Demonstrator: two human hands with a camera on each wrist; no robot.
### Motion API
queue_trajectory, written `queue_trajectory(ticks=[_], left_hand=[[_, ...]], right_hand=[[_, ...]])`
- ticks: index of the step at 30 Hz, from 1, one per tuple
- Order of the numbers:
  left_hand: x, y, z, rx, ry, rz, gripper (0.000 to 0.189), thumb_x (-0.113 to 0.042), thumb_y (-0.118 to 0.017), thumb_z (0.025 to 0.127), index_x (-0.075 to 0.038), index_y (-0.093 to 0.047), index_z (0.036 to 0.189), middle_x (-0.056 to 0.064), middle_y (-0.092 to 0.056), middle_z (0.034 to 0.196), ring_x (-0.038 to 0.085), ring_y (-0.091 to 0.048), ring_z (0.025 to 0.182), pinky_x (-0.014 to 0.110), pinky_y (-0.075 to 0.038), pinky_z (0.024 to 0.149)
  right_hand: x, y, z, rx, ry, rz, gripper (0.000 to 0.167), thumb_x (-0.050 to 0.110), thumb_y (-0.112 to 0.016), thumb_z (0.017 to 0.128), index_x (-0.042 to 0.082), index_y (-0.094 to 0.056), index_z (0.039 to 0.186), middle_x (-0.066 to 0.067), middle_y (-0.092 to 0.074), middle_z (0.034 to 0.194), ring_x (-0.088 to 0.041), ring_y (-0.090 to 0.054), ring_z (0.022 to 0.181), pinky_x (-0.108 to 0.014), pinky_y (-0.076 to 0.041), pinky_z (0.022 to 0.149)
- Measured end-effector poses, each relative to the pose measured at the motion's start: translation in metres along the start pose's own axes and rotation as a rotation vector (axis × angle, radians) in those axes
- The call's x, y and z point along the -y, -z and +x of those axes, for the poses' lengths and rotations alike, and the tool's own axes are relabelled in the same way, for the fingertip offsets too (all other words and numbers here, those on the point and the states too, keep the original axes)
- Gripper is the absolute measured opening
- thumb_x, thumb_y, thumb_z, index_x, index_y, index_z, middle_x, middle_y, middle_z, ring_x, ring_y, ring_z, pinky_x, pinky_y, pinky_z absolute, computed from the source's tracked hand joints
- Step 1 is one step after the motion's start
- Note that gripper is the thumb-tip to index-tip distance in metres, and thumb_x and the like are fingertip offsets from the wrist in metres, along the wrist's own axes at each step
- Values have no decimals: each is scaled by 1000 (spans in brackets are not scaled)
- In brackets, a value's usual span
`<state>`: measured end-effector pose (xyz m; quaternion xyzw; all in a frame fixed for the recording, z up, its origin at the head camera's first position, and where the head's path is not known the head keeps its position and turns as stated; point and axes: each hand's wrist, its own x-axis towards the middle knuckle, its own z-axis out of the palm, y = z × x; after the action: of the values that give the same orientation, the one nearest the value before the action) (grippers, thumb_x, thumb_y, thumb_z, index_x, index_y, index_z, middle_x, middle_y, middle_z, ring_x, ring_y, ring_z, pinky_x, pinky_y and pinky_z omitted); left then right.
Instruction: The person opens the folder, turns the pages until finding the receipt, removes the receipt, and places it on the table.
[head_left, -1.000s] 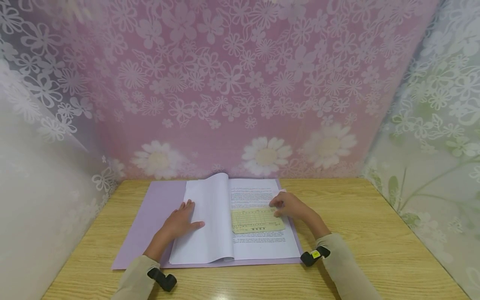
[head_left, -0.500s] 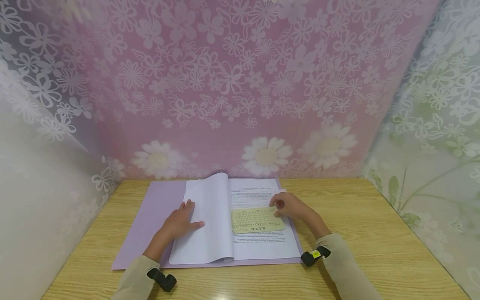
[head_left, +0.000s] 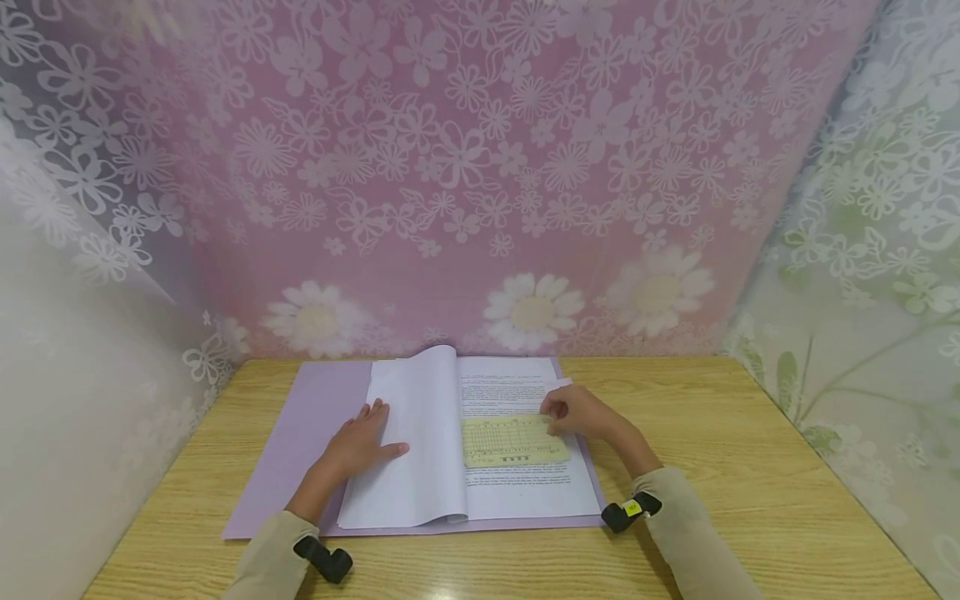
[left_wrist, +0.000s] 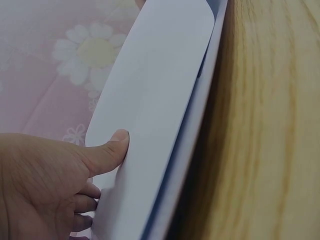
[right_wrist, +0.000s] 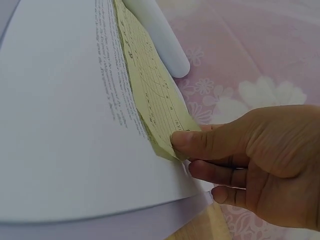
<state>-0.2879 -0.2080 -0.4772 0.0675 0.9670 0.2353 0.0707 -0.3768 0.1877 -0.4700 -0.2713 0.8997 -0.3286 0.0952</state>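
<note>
An open lilac folder (head_left: pixel 300 442) holds white printed pages (head_left: pixel 517 496). Its turned-over pages (head_left: pixel 427 467) curl back over the left side, and my left hand (head_left: pixel 358 446) rests on them with fingers spread and thumb out. In the left wrist view, the left thumb (left_wrist: pixel 112 152) lies along the white paper. Across the printed page lies a yellow paper slip (head_left: pixel 516 442) with a printed grid and text. My right hand (head_left: pixel 581 412) pinches its right end between thumb and fingers. In the right wrist view, the right thumb (right_wrist: pixel 192 142) presses on the slip's corner.
The folder lies on a wood-grain table (head_left: pixel 720 475). Behind it rises a pink wall covering (head_left: pixel 420 275) with white flowers. Pale floral coverings stand at left and right. Each wrist carries a small black camera (head_left: pixel 324 558).
</note>
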Motion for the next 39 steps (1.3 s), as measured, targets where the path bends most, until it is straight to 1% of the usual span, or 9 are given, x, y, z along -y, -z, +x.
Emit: queue_trajectory(ticks=[6, 12, 15, 18, 24, 28, 34, 39], left_hand=[[0, -1, 0, -6, -3, 2, 89, -44, -69, 95, 9, -31, 155, 29, -25, 164, 50, -20, 153, 64, -23, 122], [1, -1, 1, -8, -4, 3, 89, -44, -69, 95, 9, -31, 155, 29, -25, 164, 50, -20, 153, 64, -23, 122], [2, -2, 2, -6, -5, 2, 89, -44, -69, 95, 9, -31, 155, 29, -25, 164, 50, -20, 153, 64, -23, 122], [4, -2, 3, -4, -4, 1, 89, -45, -69, 95, 9, -31, 155, 29, -24, 164, 49, -20, 153, 64, -23, 122], [4, -3, 2, -5, -6, -5, 89, -44, -69, 95, 9, -31, 155, 29, -25, 164, 50, -20, 153, 65, -22, 122], [3, -2, 1, -7, -5, -14, 88, -43, -69, 95, 9, -31, 155, 29, -24, 164, 50, -19, 153, 65, -22, 122], [1, -1, 0, -11, -11, -17, 88, -42, -69, 96, 10, -31, 155, 30, -24, 164, 50, -19, 153, 65, -22, 122], [0, -1, -2, -12, -6, -17, 88, -42, -69, 95, 10, -31, 155, 29, -24, 164, 50, -19, 153, 65, -22, 121]], right_hand=[[2, 1, 0, -14, 2, -2, 8, 1, -78, 84, 7, -74, 89, -1, -64, 80, -14, -53, 74, -24, -46, 67], [4, 4, -1, -20, 22, 11, 6, 3, -76, 86, 9, -75, 88, 0, -68, 83, -15, -56, 77, -25, -49, 71], [5, 7, -2, -21, 37, 25, 5, 4, -76, 87, 9, -75, 89, -1, -70, 85, -15, -59, 78, -26, -50, 71], [5, 9, -3, -26, 31, 48, 4, 5, -76, 88, 8, -75, 91, -2, -73, 88, -15, -61, 79, -27, -52, 69], [7, 13, -4, -32, -4, 169, 7, 8, -76, 90, 6, -76, 97, -7, -74, 90, -17, -61, 68, -31, -56, 59], [10, 17, -5, -35, 7, 238, 9, 10, -77, 90, 4, -76, 97, -10, -74, 91, -17, -62, 68, -36, -57, 60], [12, 24, -10, -53, 56, 248, 11, 9, -76, 91, 1, -77, 98, -14, -75, 94, -15, -64, 70, -39, -60, 63], [14, 32, -13, -86, 45, 240, 14, 15, -76, 92, 5, -77, 101, -14, -75, 100, -16, -65, 75, -42, -59, 68]])
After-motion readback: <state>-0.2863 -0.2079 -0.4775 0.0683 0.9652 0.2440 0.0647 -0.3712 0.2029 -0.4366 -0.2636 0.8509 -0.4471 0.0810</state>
